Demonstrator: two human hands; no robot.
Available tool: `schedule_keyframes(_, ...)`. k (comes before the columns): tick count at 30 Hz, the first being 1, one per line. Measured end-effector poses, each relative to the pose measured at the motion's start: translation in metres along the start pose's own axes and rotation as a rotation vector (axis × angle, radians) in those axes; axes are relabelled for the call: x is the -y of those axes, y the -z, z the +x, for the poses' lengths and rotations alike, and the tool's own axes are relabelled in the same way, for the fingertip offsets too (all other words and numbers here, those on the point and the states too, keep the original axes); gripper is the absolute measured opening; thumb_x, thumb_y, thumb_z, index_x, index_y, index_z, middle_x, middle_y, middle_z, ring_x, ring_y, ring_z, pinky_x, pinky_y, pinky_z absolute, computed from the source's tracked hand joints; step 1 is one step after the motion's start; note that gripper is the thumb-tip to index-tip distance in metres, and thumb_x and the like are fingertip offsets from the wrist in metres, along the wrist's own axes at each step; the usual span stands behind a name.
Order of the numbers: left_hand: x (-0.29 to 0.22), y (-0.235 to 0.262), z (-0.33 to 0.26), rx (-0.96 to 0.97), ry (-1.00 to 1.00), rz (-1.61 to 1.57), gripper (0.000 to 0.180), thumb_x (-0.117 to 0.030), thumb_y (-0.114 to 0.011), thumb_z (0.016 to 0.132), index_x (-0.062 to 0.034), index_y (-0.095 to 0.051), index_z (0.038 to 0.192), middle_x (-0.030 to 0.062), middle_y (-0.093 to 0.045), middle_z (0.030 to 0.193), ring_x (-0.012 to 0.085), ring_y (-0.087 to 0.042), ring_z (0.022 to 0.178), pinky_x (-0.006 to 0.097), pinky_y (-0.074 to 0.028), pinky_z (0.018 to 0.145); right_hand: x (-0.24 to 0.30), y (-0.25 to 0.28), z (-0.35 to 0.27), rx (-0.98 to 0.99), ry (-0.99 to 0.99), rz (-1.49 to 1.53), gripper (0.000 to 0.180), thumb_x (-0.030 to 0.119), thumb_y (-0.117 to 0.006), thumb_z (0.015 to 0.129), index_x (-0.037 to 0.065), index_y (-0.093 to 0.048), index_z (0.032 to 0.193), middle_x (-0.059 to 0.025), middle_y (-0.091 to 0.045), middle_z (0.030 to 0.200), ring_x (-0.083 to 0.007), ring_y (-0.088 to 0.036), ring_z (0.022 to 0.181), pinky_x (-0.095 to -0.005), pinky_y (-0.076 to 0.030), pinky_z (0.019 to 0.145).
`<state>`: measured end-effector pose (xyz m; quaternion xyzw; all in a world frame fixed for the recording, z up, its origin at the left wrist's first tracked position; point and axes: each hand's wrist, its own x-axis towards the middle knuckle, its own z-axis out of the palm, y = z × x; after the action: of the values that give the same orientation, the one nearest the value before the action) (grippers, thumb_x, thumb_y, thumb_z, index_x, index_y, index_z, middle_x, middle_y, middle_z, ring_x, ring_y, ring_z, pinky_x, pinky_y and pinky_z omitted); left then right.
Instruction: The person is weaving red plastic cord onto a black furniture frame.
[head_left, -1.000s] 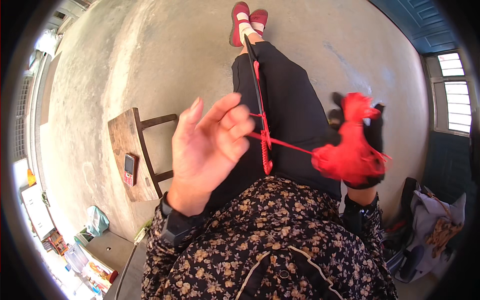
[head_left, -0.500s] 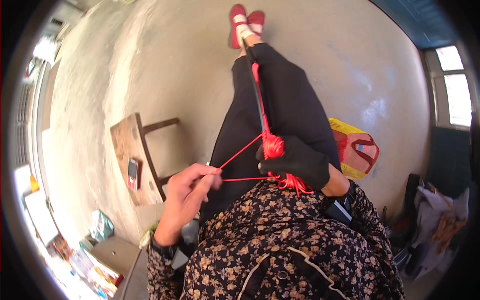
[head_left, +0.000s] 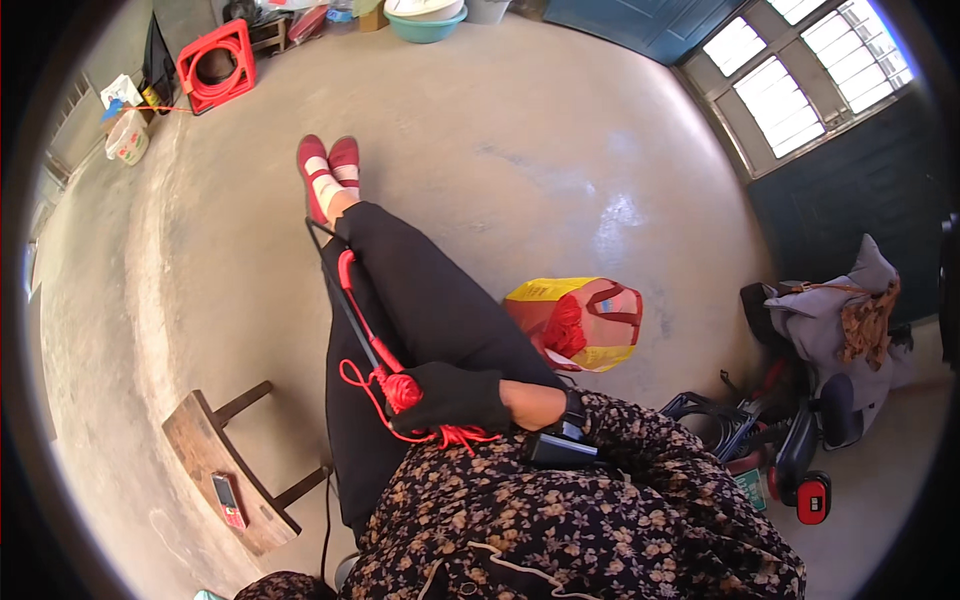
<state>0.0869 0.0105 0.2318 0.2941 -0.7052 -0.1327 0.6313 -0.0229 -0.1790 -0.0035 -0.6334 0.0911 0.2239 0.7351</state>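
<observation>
My right hand point(head_left: 455, 397), in a black glove that leaves the wrist bare, lies over my lap, closed around red cord. A knotted red cord bundle point(head_left: 402, 393) bulges out at its left side, against a thin black rod point(head_left: 355, 320) that runs up along my legs toward my feet. More red cord covers part of the rod's upper length. One slack cord loop point(head_left: 348, 370) curls to the left of the bundle, and loose cord ends point(head_left: 460, 438) hang below the glove. Of my left arm only a bit of flowered sleeve point(head_left: 285, 585) shows; the hand is outside the picture.
A wooden stool point(head_left: 215, 440) at left carries a mobile phone point(head_left: 229, 498). On the floor to the right stands a yellow and red bag point(head_left: 622, 350) with red cord in it. A grey cloth point(head_left: 820, 320) drapes over something at far right. A red reel point(head_left: 218, 68) stands far left.
My left hand has let go of the red cord and left the view at the lower left. The cord it drew taut is now slack. The view has swung to the right.
</observation>
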Motion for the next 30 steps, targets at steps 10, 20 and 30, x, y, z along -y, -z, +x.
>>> schedule_keyframes(10,0.012,-0.003,0.008,-0.008,0.042,0.106,0.03,-0.016,-0.055,0.101,0.0044,-0.061,0.123,0.0079,-0.064,0.074,0.0185,-0.061,0.058,0.027,-0.049,0.046,0.001,0.0,0.0,0.027,-0.026,-0.089,0.038,0.029,-0.081,0.082,0.001,-0.067,0.103,-0.0072,-0.07,0.09,-0.015,-0.063,0.082,-0.0339,-0.051,0.08)
schedule_keyframes(20,0.017,-0.002,0.013,-0.009,0.047,0.159,0.028,-0.014,-0.055,0.1,0.004,-0.061,0.121,0.0082,-0.064,0.075,0.0182,-0.061,0.059,0.027,-0.049,0.047,0.003,-0.002,-0.001,-0.014,0.018,-0.132,0.039,0.027,-0.081,0.083,0.0,-0.067,0.106,-0.0081,-0.071,0.092,-0.0149,-0.063,0.086,-0.0347,-0.051,0.082)
schedule_keyframes(30,0.013,0.0,0.013,-0.019,0.047,0.192,0.025,-0.012,-0.054,0.1,0.0035,-0.06,0.119,0.0086,-0.063,0.076,0.0178,-0.06,0.059,0.027,-0.049,0.048,-0.007,-0.003,0.001,-0.01,0.026,-0.02,0.041,0.03,-0.081,0.082,-0.002,-0.066,0.105,-0.0099,-0.07,0.089,-0.0156,-0.062,0.082,-0.0355,-0.051,0.078)
